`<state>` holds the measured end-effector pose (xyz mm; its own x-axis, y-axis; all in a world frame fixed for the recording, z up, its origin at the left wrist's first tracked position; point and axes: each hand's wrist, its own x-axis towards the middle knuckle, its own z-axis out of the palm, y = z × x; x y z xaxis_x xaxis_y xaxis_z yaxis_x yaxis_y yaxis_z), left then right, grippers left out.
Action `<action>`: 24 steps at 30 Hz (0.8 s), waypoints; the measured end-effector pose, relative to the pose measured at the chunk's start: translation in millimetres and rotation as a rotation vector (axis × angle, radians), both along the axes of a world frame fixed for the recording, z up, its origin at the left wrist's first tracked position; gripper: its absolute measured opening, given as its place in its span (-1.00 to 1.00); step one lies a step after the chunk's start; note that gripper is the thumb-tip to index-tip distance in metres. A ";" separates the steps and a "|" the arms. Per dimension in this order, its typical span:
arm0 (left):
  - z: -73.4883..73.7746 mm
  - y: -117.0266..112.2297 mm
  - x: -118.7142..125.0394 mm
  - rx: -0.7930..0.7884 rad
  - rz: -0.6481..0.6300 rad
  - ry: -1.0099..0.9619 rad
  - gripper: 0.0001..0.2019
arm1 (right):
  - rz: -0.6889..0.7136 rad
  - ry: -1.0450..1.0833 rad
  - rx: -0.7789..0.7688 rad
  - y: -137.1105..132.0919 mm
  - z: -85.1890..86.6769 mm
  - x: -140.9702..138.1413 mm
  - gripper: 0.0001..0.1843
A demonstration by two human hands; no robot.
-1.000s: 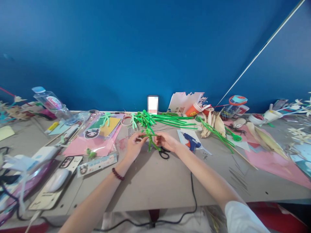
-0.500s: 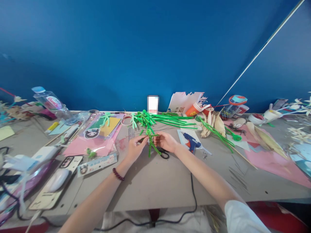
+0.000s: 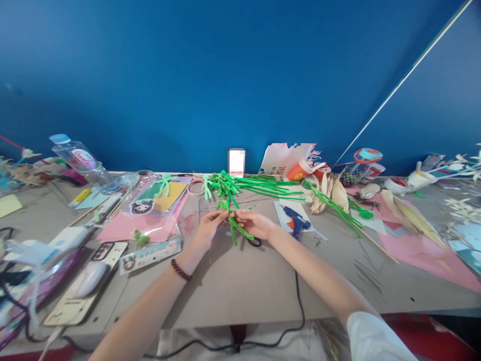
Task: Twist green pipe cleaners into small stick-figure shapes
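A small green pipe-cleaner figure (image 3: 233, 231) is between my hands, its coiled top above my fingertips and two legs hanging below. My left hand (image 3: 209, 228) pinches it from the left with thumb and forefinger. From the other side, the closed fingers of my right hand (image 3: 257, 223) grip it at the middle. Just behind them lies a heap of green pipe cleaners (image 3: 225, 184), with long straight stems reaching right. Black scissors (image 3: 255, 242) lie under my right hand, mostly hidden, with one handle loop showing.
A blue glue gun (image 3: 296, 220) rests on white paper to the right. Pink paper sheets (image 3: 112, 228) and plastic packets lie on the left, near a phone (image 3: 71, 301) with a white mouse on it. A plastic bottle (image 3: 80, 160) leans at the back left. A black cable (image 3: 298, 296) crosses the front edge.
The figure has tilted, its coiled top leaning left and its legs swinging a little right. My right fingers have closed in on its middle. The things around have stayed put.
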<state>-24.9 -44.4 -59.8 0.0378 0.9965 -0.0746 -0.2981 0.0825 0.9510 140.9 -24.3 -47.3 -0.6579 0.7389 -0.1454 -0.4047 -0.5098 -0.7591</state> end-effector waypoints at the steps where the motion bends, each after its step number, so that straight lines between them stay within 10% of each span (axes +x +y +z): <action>1: -0.2 -0.9 1.0 -0.030 0.000 -0.040 -0.79 | -0.021 -0.007 0.013 -1.4 -0.1 -1.3 -0.87; 24: 1.1 -2.7 5.0 -0.084 -0.022 -0.162 -0.75 | -0.073 -0.080 -0.042 1.6 -8.4 -3.8 -0.67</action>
